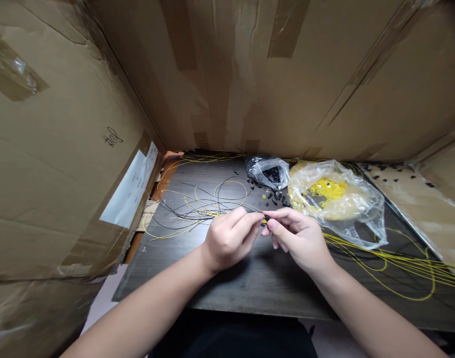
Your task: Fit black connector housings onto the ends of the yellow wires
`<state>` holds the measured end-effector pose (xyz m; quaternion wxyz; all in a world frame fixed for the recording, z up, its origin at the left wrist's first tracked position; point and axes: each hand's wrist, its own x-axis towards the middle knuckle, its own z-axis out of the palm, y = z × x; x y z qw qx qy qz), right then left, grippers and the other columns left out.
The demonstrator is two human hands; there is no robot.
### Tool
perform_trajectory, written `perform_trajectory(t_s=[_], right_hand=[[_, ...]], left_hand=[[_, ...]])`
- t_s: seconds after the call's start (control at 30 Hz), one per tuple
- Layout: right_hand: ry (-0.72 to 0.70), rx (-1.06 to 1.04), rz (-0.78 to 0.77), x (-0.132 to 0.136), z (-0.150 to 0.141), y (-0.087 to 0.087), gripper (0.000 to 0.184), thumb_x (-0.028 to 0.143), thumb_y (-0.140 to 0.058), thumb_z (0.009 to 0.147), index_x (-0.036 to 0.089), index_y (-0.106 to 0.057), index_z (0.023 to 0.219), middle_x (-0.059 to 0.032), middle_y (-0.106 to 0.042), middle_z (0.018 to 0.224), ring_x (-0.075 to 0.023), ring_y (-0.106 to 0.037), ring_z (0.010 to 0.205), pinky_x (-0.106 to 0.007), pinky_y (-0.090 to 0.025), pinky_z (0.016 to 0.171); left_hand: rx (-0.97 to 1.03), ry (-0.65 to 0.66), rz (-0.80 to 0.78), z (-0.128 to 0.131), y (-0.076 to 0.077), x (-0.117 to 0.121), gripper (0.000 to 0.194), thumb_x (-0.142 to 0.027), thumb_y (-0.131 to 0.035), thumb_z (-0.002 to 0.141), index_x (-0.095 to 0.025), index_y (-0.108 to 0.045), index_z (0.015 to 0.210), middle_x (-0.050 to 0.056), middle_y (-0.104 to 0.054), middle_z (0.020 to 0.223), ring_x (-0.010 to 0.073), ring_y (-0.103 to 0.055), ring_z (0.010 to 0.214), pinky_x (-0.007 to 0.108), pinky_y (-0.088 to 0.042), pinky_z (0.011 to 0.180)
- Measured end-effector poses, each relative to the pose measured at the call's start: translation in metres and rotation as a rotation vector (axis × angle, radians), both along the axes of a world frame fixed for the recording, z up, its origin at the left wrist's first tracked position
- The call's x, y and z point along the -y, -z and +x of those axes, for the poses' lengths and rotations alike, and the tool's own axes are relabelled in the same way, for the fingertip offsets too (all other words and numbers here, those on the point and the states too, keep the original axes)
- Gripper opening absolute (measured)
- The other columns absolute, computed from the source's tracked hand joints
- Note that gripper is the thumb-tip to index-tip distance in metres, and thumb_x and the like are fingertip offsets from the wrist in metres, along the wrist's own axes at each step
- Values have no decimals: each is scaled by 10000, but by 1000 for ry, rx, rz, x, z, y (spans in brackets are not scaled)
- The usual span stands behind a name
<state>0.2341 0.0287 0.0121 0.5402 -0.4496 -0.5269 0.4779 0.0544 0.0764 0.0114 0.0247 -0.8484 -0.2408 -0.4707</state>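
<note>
My left hand (229, 238) is closed, thumb and fingers pinched on thin cords (203, 215), black and yellow, that fan out to the left over the board. Its fingertips almost meet those of my right hand (302, 238) at the middle. Between the right thumb and forefinger sits a small black piece (267, 218), its shape partly covered by the fingers. A yellow stretch of cord shows just below it. From behind the right hand more yellow cords (391, 261) run off to the right, with dark ones among them.
Dark board (227, 293) lies under my hands. Beyond them stand a clear bag of black pieces (266, 174) and a larger bag of yellow pieces (335, 199). Loose black pieces (275, 198) lie nearby. Cardboard walls (220, 89) enclose the back and sides.
</note>
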Motion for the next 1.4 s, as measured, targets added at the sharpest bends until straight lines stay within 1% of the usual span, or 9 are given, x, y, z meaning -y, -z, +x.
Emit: perform_trajectory(t_s=[0.23,0.43,0.53,0.67,0.87,1.1,1.33,1.4], right_hand=[[-12,-29,6,0,1,1,207,314,-693,886,186,-712,1047,-19,-702,725,-59,-530,459,-170,-446,409],[-1,11,-1,0,2,1,269,352,-694,880,170,-718,1077,-33,-698,735,-71,-518,453,-203,-465,413],[-19,14,14,0,3,2,261,347,-693,880,176,-728,1075,-33,-701,743,-68,-513,450,-212,-480,428],[-40,-13,20,-1,4,4,233,320,-693,884,189,-734,1072,-24,-700,740,-63,-520,450,-196,-464,419],[-41,-40,-28,-2,4,7,254,323,-691,889,193,-714,1105,-21,-700,750,-63,-527,450,-188,-436,400],[-60,-90,-38,-2,3,7,207,309,-696,889,193,-696,1060,-11,-695,760,-54,-525,449,-178,-437,400],[-72,-108,-30,-2,3,8,203,300,-687,897,195,-682,1071,-9,-685,761,-51,-513,460,-187,-468,437],[-71,-107,-34,-2,3,8,191,301,-675,907,197,-670,1067,-13,-687,770,-51,-513,464,-181,-453,433]], left_hand=[[13,6,8,0,1,1,142,-137,-616,886,-141,-657,1022,19,-627,705,89,-502,534,223,-381,498],[44,34,-50,0,1,0,137,-142,-601,895,-141,-656,1021,23,-624,701,89,-503,535,213,-392,494],[57,35,-66,1,0,1,143,-131,-603,892,-136,-653,1025,20,-616,708,87,-501,540,212,-400,500],[46,33,-45,1,-1,1,161,-113,-627,872,-129,-657,1029,12,-599,702,84,-491,541,217,-393,500],[24,17,-16,0,1,1,152,-128,-618,883,-136,-661,1029,6,-591,686,89,-498,545,220,-395,503],[16,30,-5,1,2,1,171,-112,-615,879,-125,-659,1044,9,-591,698,88,-504,557,216,-408,512],[45,63,-96,1,-2,1,175,-122,-628,868,-131,-648,1041,27,-612,737,99,-506,577,225,-424,530],[58,67,-97,1,-3,1,172,-105,-628,860,-126,-648,1029,30,-613,739,98,-501,576,225,-420,527]])
